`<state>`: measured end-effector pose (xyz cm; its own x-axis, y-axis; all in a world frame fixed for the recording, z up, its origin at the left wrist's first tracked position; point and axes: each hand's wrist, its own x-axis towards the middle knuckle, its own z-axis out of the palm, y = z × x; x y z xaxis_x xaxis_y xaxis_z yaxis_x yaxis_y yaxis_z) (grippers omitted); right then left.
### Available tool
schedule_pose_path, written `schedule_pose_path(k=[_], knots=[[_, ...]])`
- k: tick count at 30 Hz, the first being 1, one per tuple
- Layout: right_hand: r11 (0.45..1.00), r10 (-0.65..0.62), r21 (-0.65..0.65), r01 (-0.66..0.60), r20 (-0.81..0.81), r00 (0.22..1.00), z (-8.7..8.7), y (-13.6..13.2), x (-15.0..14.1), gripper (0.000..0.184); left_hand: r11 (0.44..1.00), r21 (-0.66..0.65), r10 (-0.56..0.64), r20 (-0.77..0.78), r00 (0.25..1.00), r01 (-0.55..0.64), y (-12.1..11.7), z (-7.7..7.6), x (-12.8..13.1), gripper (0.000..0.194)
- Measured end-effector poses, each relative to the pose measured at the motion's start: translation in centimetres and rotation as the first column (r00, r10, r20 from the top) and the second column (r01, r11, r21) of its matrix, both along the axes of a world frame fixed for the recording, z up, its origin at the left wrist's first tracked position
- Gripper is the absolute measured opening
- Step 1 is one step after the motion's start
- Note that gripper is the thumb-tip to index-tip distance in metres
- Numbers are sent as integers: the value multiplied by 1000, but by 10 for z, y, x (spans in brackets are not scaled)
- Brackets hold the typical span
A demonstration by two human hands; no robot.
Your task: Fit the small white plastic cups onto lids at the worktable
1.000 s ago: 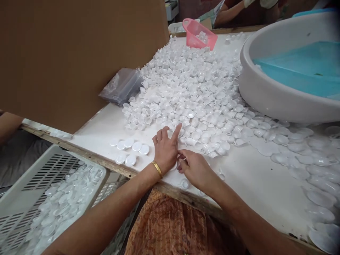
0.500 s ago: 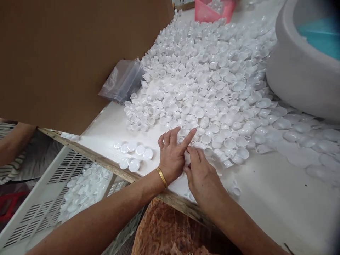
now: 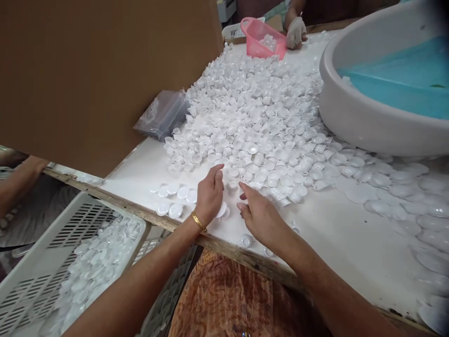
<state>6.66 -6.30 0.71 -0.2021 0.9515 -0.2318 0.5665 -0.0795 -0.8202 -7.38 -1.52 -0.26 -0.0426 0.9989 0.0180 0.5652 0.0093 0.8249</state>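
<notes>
My left hand [image 3: 209, 193], with a gold bangle [image 3: 198, 221] at the wrist, is over the near part of the white table. Its fingers point forward, and a small white disc-shaped piece [image 3: 221, 210] shows against its palm side. My right hand [image 3: 261, 216] is just to the right, thumb and index finger apart, with nothing visible between them. Small white saucer-like discs [image 3: 175, 210] lie in loose rows left of my left hand. A few tiny white cups [image 3: 246, 240] rest by the table edge below my right hand. Beyond both hands spreads a heap of miniature white cups [image 3: 252, 121].
A large cardboard sheet [image 3: 105, 79] stands at left beside clear plastic bags [image 3: 163, 114]. A grey-white tub [image 3: 372, 117] sits at right. A pink scoop [image 3: 259, 40] is near another person's gloved hand [image 3: 296, 32]. Below left, a white crate [image 3: 66, 234] holds more white pieces.
My hands have moved apart; before, they touched at the fingertips. The left hand has turned onto its side, and a disc now shows beside it. The view has shifted, showing a gloved hand.
</notes>
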Motion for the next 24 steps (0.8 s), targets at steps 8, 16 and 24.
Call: schedule_pose_path(k=[8, 16, 24], knots=[[994, 106, 79, -82, -388, 916, 13, -17, -12, 35, 910, -414, 311, 686, 658, 2, -4, 25, 15, 36], [961, 36, 275, 30, -232, 972, 12, -19, -16, 38, 953, -297, 245, 656, 714, -55, 3, 32, 29, 35], [907, 31, 419, 44, -171, 985, 6, -21, -17, 43, 944, -323, 275, 675, 685, -61, 3, 30, 29, 33]])
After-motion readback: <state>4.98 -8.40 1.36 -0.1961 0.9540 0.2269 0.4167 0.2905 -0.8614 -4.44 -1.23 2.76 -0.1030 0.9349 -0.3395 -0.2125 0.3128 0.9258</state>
